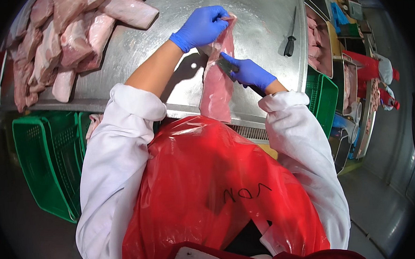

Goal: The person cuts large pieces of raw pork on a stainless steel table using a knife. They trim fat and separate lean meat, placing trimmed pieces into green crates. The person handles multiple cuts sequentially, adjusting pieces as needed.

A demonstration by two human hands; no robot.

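A long strip of pink raw meat (217,94) lies on the steel table (164,19), its near end at the front edge. My left hand (201,27), in a blue glove, is closed on the far end of the strip. My right hand (252,74), gloved the same way, grips a knife whose dark blade (225,65) rests against the middle of the meat. My fingers hide most of its handle. A second knife with a black handle (289,46) lies on the table to the right, apart from both hands.
Several large raw meat pieces (78,40) are heaped at the table's far left. Green crates (42,161) stand below the left front edge, and another green crate (325,97) is at the right. Beyond it are bins of meat (318,44) and people in red and white (368,69).
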